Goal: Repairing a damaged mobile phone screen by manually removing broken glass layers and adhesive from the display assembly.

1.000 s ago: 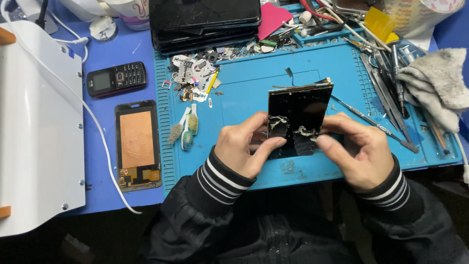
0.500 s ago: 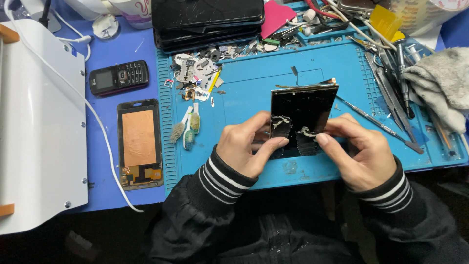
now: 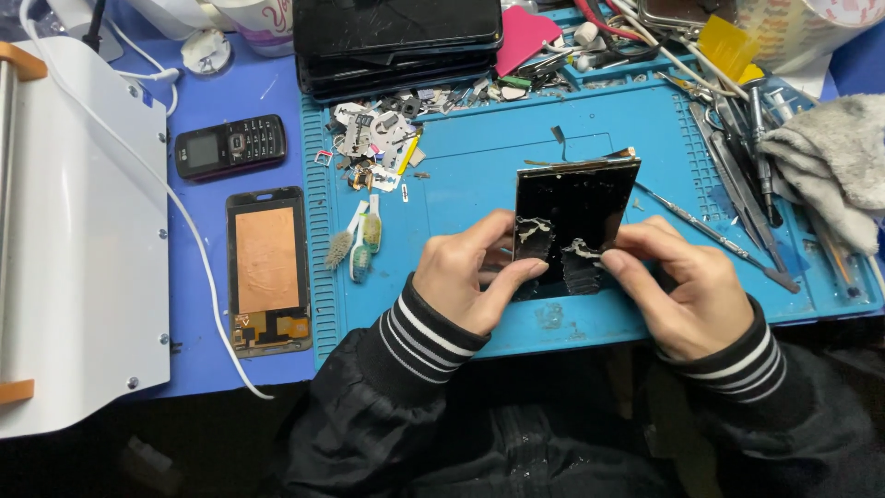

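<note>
A black phone screen panel (image 3: pixel 581 207) with pale strips of glue residue on it is held tilted above the blue work mat (image 3: pixel 479 175). My left hand (image 3: pixel 470 272) grips the panel's lower left edge between thumb and fingers. My right hand (image 3: pixel 687 286) pinches a whitish strip of residue at the panel's lower middle. Both sleeves are black with striped cuffs.
A copper-backed phone display (image 3: pixel 267 267) and a small black keypad phone (image 3: pixel 230 146) lie left of the mat. Two toothbrushes (image 3: pixel 359 242), loose small parts (image 3: pixel 378 138), stacked black screens (image 3: pixel 396 37), metal tools (image 3: pixel 737 157), a grey cloth (image 3: pixel 830 166) and a white machine (image 3: pixel 74 231) surround the hands.
Both hands stay on the panel; the right fingers have shifted slightly along the residue strip. The view has shifted a little.
</note>
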